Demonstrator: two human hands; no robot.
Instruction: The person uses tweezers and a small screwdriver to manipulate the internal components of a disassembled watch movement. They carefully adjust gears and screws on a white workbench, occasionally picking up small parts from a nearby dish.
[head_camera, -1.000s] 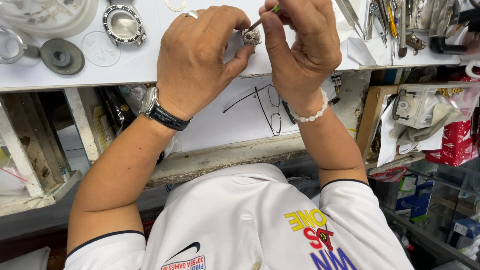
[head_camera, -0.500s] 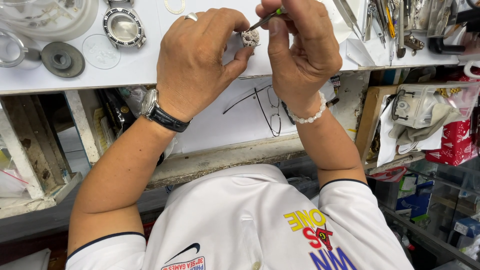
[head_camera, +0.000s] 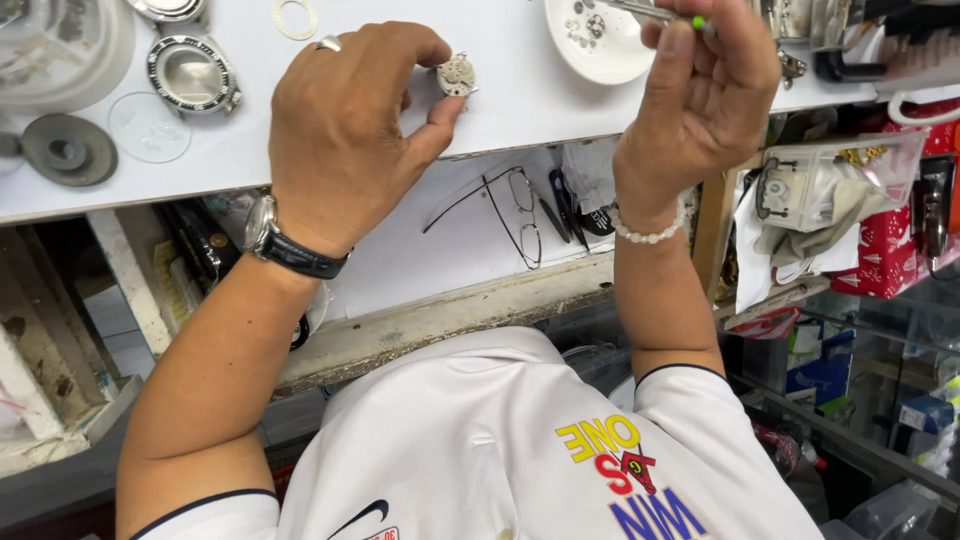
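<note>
On the white workbench (head_camera: 520, 100) a steel watch case (head_camera: 190, 72) lies apart. The left hand (head_camera: 345, 140) pinches the watch movement (head_camera: 457, 75) above the bench edge. The right hand (head_camera: 705, 100) grips tweezers (head_camera: 655, 13) over the white parts dish (head_camera: 600, 40): seemingly a parts-fetching step, demanding a delicate pick.

On the table (head_camera: 520, 100), the left hand (head_camera: 345, 130) pinched a small watch movement (head_camera: 457, 75) just above the surface. To its right stood a dish (head_camera: 600, 45) with small parts in it, and the right hand (head_camera: 700, 100) held a tool (head_camera: 655, 13) over the dish's edge. A watch case (head_camera: 190, 72) lay left of the left hand, with a disc (head_camera: 65, 148) further left. Spectacles (head_camera: 515, 215) lay on a shelf below the table, between the two wrists.
</note>
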